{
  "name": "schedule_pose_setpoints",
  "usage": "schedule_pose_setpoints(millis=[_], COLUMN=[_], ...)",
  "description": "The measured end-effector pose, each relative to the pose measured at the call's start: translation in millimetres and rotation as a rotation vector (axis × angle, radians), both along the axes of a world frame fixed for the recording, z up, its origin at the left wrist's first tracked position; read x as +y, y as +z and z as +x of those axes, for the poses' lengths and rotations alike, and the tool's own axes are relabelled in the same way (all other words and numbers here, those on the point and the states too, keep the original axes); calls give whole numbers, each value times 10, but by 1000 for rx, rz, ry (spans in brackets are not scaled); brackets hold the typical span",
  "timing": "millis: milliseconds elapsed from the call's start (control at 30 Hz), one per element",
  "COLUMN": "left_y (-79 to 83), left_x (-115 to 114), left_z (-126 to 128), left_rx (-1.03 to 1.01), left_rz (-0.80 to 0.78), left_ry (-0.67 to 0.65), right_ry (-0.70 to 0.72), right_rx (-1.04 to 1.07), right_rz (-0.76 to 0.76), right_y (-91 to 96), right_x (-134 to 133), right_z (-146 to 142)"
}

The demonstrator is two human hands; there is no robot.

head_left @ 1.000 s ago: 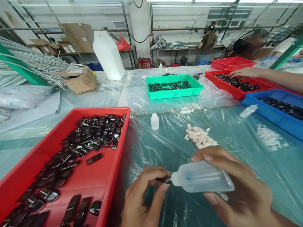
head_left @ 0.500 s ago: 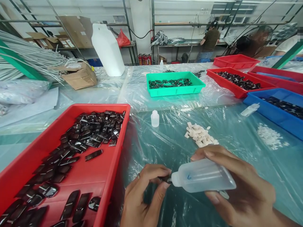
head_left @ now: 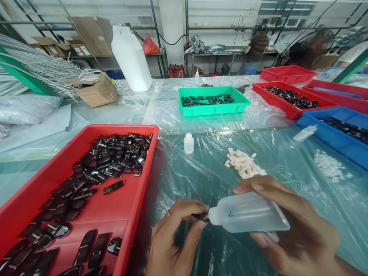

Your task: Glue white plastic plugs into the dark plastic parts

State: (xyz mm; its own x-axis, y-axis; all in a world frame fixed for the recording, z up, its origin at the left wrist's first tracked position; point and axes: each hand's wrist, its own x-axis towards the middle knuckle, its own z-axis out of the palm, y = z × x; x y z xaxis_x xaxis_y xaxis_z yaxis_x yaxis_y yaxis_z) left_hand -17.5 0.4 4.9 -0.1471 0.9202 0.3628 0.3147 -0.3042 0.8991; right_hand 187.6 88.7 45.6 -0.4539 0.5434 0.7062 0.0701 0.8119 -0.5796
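My right hand [head_left: 299, 234] grips a clear squeeze bottle [head_left: 248, 217] lying sideways, its nozzle pointing left. My left hand [head_left: 175, 237] pinches a small dark part [head_left: 200, 217] between thumb and fingers, right at the nozzle tip. To the left stands a red tray [head_left: 135, 214] holding several glossy black parts [head_left: 115, 161]. A heap of small white pieces [head_left: 244, 165] lies on the plastic sheet just beyond my right hand. A small white bottle [head_left: 188, 143] stands upright past the tray's corner.
A green tray [head_left: 212, 110], red trays [head_left: 287, 109] and a blue tray [head_left: 339, 142] with dark parts sit further back and right. A white jug [head_left: 130, 57], a cardboard box [head_left: 96, 94] and white cable bundles [head_left: 37, 73] are at the back left. A person [head_left: 257, 46] stands at a far bench.
Another person's arm that reached into the far red tray a second ago is gone. My hands hold the same pose; the view has shifted slightly.
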Motion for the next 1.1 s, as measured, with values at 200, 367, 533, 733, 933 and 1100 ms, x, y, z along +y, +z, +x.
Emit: schedule_pose_setpoints(millis=[200, 367, 533, 733, 933, 1100], left_y=[11, -4, -9, -10, -7, -7], left_x=[11, -3, -3, 7, -4, -2], left_z=[0, -11, 4, 5, 7, 6], left_rx=[3, 3, -17, -14, 5, 1], left_rz=[-2, -9, -31, -6, 5, -22], left_ry=[-10, -32, -29, -35, -32, -43], right_ry=[6, 4, 0, 10, 14, 20], right_rx=[-4, 0, 22, 27, -7, 6], right_rz=[17, 28, 36, 16, 18, 48], right_y=[3, 13, 41, 38, 32, 51], right_x=[2, -2, 8, -3, -13, 2], right_z=[-1, -7, -14, -1, 21, 3])
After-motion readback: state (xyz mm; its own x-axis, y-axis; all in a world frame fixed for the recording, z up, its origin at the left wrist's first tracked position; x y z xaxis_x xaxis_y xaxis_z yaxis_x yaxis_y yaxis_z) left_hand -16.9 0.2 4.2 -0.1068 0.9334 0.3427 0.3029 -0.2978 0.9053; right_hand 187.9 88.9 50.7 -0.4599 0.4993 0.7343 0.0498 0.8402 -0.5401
